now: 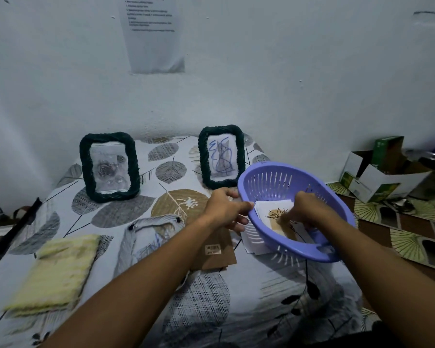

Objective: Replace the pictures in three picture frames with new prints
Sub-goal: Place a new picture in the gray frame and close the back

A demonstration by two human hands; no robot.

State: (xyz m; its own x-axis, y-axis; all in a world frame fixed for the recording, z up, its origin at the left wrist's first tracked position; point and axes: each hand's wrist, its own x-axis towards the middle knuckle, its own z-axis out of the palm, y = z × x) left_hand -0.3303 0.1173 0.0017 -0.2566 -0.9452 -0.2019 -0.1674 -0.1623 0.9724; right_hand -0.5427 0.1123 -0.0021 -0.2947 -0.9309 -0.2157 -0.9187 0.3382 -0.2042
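Two dark frames (109, 167) (221, 156) stood at mid-frame on the bed (211, 310), pictures inside; a third frame (151, 237) lay face-down, opened. The left hand (224, 209) gripped the purple basket (286, 177) rim; the right hand (309, 209) curled onto the prints (274, 209) inside. Most of the swapping seemed undone.

left hand (224, 209): fingers curled, gripping | right hand (309, 209): fingers pinching downward
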